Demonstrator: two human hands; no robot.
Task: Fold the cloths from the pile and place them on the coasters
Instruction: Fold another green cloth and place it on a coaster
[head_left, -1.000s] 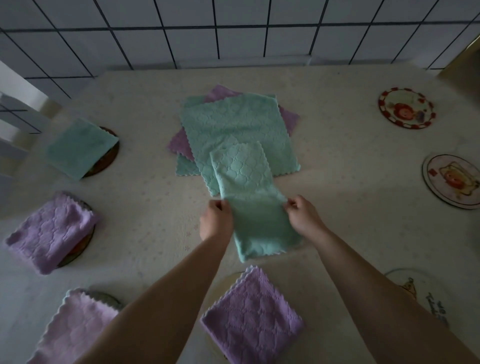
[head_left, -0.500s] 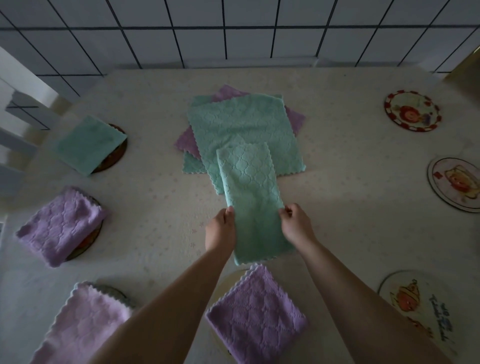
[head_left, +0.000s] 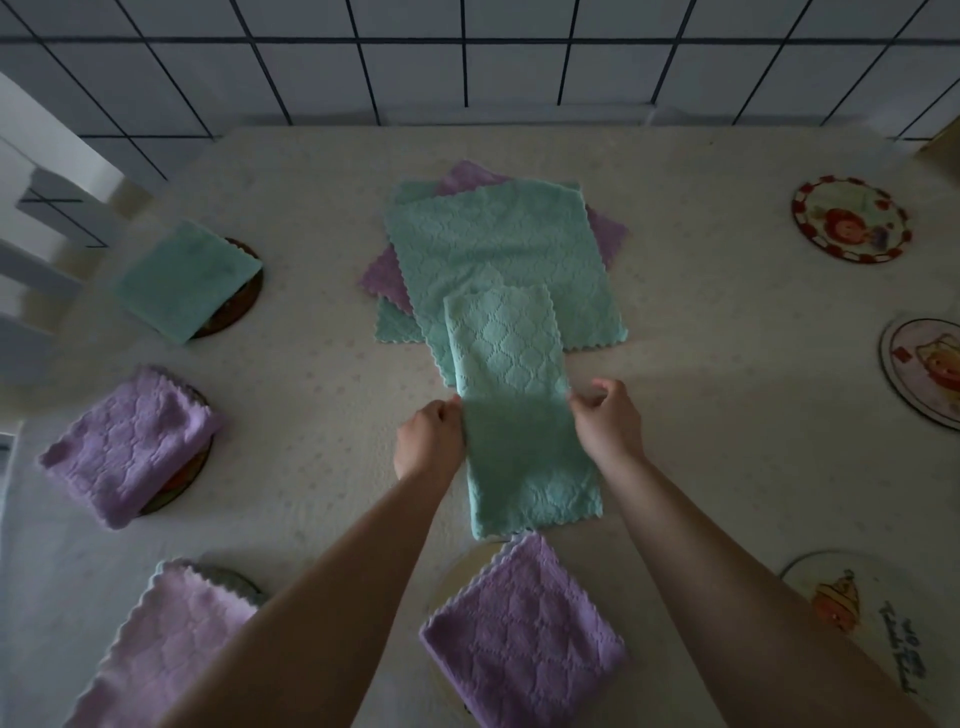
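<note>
My two forearms come into view from the bottom edge, both bare right down to the wrists: no sleeve or cuff shows anywhere along them. My left hand and my right hand are bare too, without gloves. I see no ring on any finger that shows, and no watch, band or bracelet at either wrist. The fingernails are too small to make out.

Dark script on near-right coaster, too blurred to read.
</note>
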